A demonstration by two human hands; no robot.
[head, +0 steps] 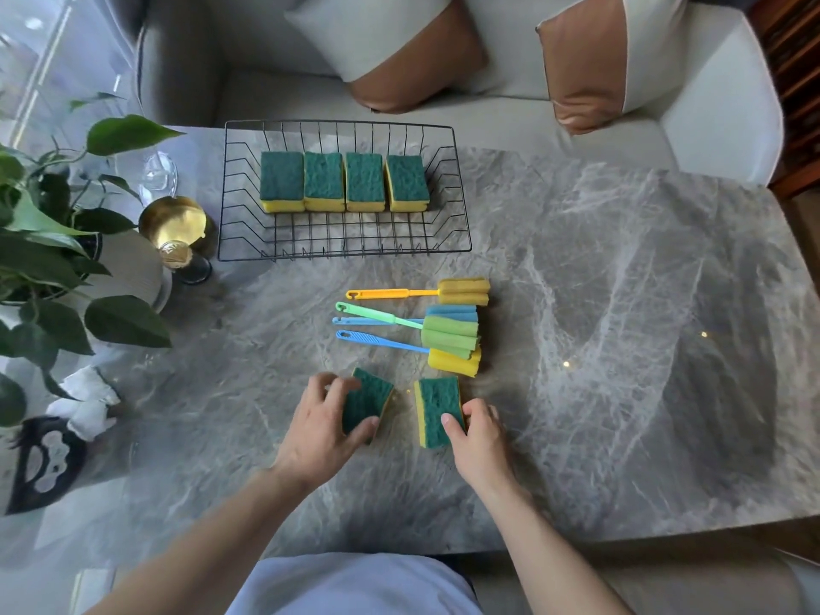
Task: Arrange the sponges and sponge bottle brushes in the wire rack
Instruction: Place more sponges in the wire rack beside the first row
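Note:
A black wire rack (pixel 461 224) stands at the far side of the grey marble table and holds several green-and-yellow sponges (pixel 344 182) in a row. Several sponge bottle brushes (pixel 448 332) with orange, green and blue handles lie side by side in front of the rack. Nearer me, my left hand (pixel 319 430) grips a sponge (pixel 370 399) tilted off the table. My right hand (pixel 479 437) grips a second sponge (pixel 437 408) by its near end, thumb on the green top.
A leafy plant in a ribbed pot (pixel 133 268), a gold cup (pixel 177 224) and a clear glass (pixel 159 175) stand left of the rack. A black-and-white object (pixel 49 459) sits at the left edge. A sofa with cushions (pixel 399 55) lies beyond the table.

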